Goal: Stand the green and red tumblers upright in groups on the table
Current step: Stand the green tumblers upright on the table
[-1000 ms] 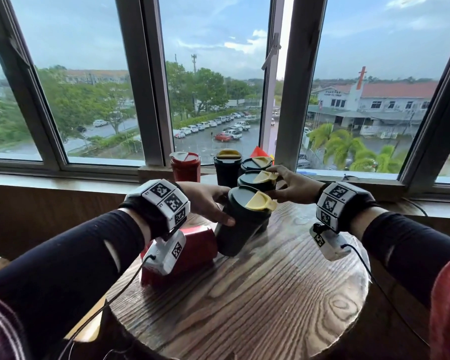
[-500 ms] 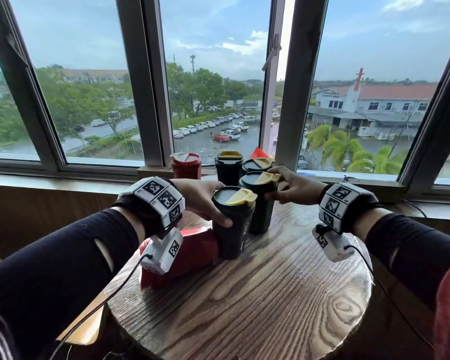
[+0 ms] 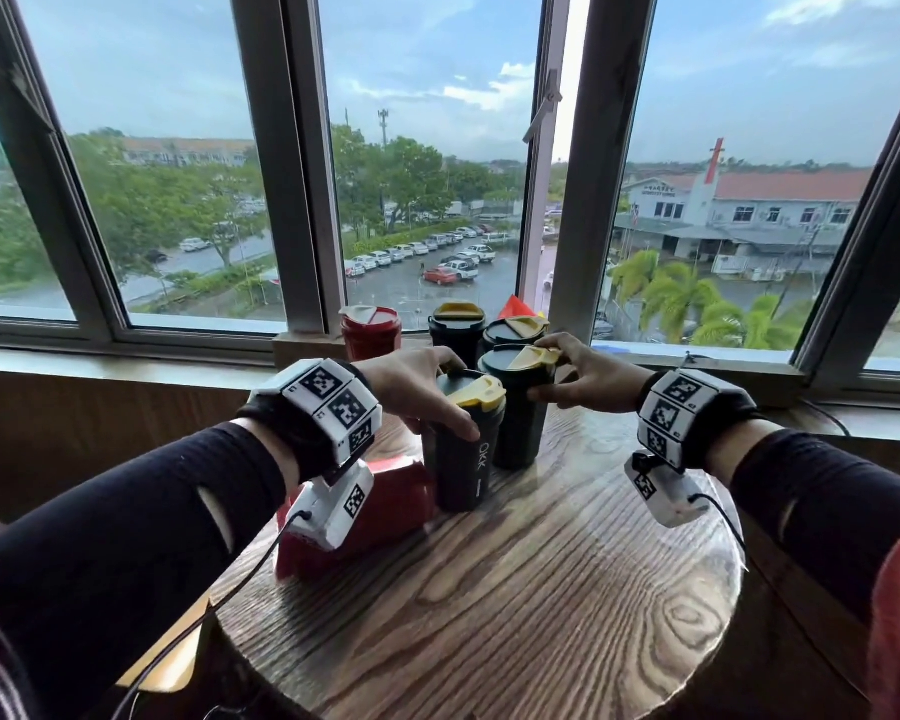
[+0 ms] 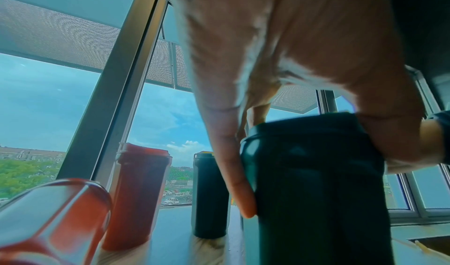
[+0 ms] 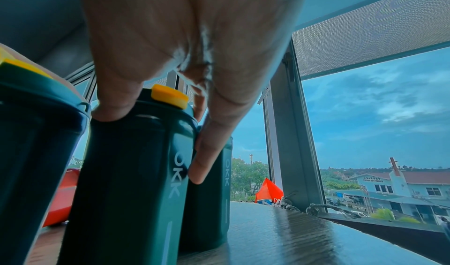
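While the right hand [image 3: 583, 379] steadies the second green tumbler [image 3: 518, 407] by its lid edge, fingers curled round the top, the left hand [image 3: 417, 387] has just brought the near green tumbler [image 3: 463, 449] from a tilt to fully upright on the tabletop [image 3: 541, 589]! A second ago it leaned over with its base off the wood; now it stands planted, touching its neighbour, the left fingers [image 4: 233, 163] draped down its side and wrapped round the rim. Neither hand has let go.

That makes four greens on their feet: these two at the front, plus two more green tumblers [image 3: 458, 330] behind them near the window sill. The group is taking shape nicely.

Reds are lagging, I'd say. One red tumbler [image 3: 370, 332] stands upright at the back left, but another red tumbler [image 3: 385, 501] lies on its side just under the left wrist, right beside the green that was just set down. Likely that one's next: release, reach down, and stand it by its red partner.
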